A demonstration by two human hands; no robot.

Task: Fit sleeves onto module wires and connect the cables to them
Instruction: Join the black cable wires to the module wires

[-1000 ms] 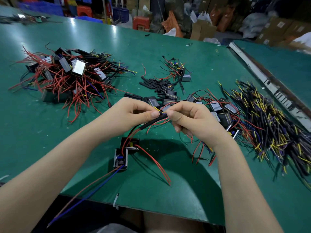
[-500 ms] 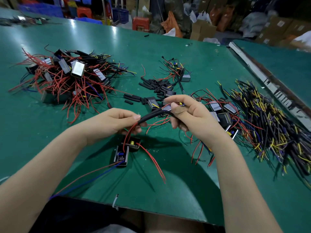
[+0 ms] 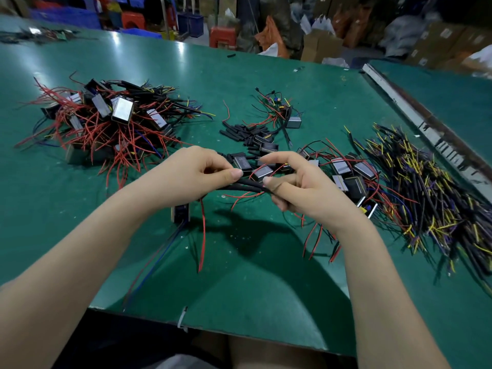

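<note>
Black cable [image 3: 249, 185] spans between both hands above the green table [image 3: 239, 275]. Left hand [image 3: 198, 173] pinches one end between thumb and curled fingers; right hand [image 3: 300, 186] grips the other end, thumb pressed on top. One module [image 3: 180, 213] hangs beneath the left hand, red wires [image 3: 203, 235] trailing downward.

green table [image 3: 266, 275]; cardboard boxes [image 3: 436, 46] and red stools [image 3: 223, 37] behind.

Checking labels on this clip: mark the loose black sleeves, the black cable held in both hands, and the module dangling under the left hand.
loose black sleeves [image 3: 241, 134]: head view, pile middle
black cable [image 3: 251, 185]: head view, span between thumbs
module [image 3: 181, 213]: head view, dark body
</note>
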